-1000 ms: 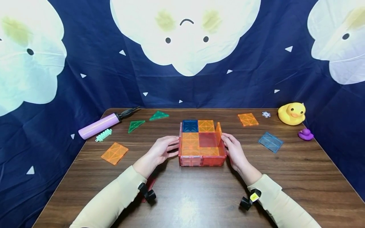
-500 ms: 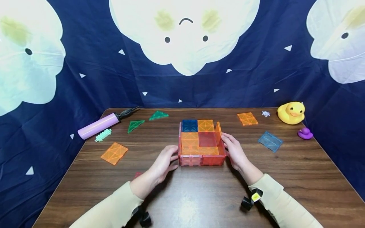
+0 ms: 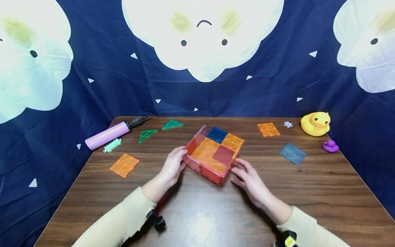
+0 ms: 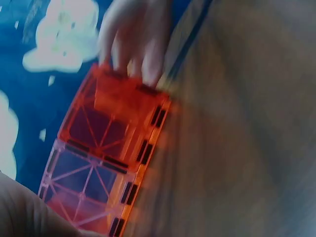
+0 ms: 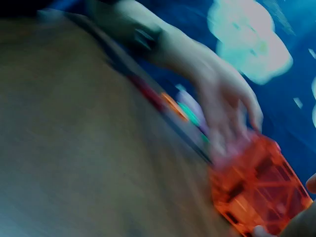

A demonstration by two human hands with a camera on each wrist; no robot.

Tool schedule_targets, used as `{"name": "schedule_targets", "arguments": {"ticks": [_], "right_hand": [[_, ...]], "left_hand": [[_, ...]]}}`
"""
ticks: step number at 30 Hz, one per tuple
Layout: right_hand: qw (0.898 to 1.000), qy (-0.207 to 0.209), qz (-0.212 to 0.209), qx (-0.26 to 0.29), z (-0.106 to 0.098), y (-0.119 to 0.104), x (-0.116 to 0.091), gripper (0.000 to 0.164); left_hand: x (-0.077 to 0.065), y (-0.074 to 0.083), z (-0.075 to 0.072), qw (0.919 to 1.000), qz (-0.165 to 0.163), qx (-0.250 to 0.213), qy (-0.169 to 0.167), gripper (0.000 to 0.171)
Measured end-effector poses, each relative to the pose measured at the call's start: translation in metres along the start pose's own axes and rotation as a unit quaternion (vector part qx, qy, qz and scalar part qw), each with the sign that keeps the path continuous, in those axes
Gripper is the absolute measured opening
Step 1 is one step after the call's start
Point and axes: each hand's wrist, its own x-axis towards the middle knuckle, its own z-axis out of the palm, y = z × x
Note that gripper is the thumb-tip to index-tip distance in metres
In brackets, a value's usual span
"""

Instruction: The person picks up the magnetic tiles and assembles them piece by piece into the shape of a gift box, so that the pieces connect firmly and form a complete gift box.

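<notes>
A shallow box of translucent magnetic tiles (image 3: pixel 206 171) stands at a slant mid-table. Its low walls are red and pinkish; orange, dark blue and red squares show within. My left hand (image 3: pixel 171 168) grips the left corner, thumb on the wall, as the thumb (image 4: pixel 29 212) in the left wrist view also shows. My right hand (image 3: pixel 251 180) is at the right side, fingers loosely extended with tips right at the wall. In the left wrist view, the right hand's fingers (image 4: pixel 148 61) reach the box's far end. The right wrist view is blurred.
A red tile (image 3: pixel 162 202) lies partly hidden under my left forearm. Orange tiles (image 3: pixel 124 165), green triangles (image 3: pixel 147 135) and a blue tile (image 3: pixel 292 154) lie around. A lilac pump (image 3: pixel 108 135) is at the left; a yellow duck (image 3: pixel 315 124) and purple duck (image 3: pixel 330 146) are at the right.
The box has turned clockwise and shifted slightly left. The orange tile upright at its right side no longer stands up there. My left hand moved up to the corner; the right hand moved nearer me.
</notes>
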Motion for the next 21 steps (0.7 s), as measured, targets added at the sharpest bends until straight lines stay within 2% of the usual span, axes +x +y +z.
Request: {"name": "schedule_targets", "arguments": {"ticks": [4, 6, 7, 9, 12, 15, 17, 21], "right_hand": [[0.997, -0.068, -0.015, -0.035, 0.014, 0.008, -0.020, 0.060], [0.997, -0.055, -0.037, -0.050, 0.014, 0.009, -0.021, 0.059], [0.997, -0.034, -0.050, -0.055, 0.011, 0.008, -0.019, 0.058], [0.995, 0.017, -0.079, -0.052, 0.004, 0.007, -0.011, 0.055], [0.992, 0.062, -0.106, -0.033, -0.011, 0.005, 0.007, 0.056], [0.992, 0.040, -0.116, -0.039, -0.022, 0.007, 0.024, 0.060], [0.991, 0.017, -0.121, -0.057, -0.027, 0.011, 0.030, 0.063], [0.990, 0.013, -0.126, -0.067, -0.026, 0.016, 0.033, 0.063]], "left_hand": [[0.027, 0.010, -0.012, 0.9980, -0.006, -0.057, 0.024, 0.036], [0.033, 0.011, -0.015, 0.9962, -0.012, -0.080, 0.033, 0.033], [0.032, 0.011, -0.015, 0.9955, -0.015, -0.085, 0.038, 0.032], [0.026, 0.009, -0.012, 0.9950, -0.018, -0.087, 0.046, 0.032], [0.007, 0.000, -0.003, 0.9968, -0.007, -0.063, 0.048, 0.048], [-0.012, -0.007, 0.007, 0.9982, 0.008, -0.045, 0.038, 0.064], [-0.022, -0.010, 0.011, 0.9987, 0.014, -0.041, 0.027, 0.067], [-0.028, -0.013, 0.014, 0.9984, 0.012, -0.056, 0.006, 0.067]]}}
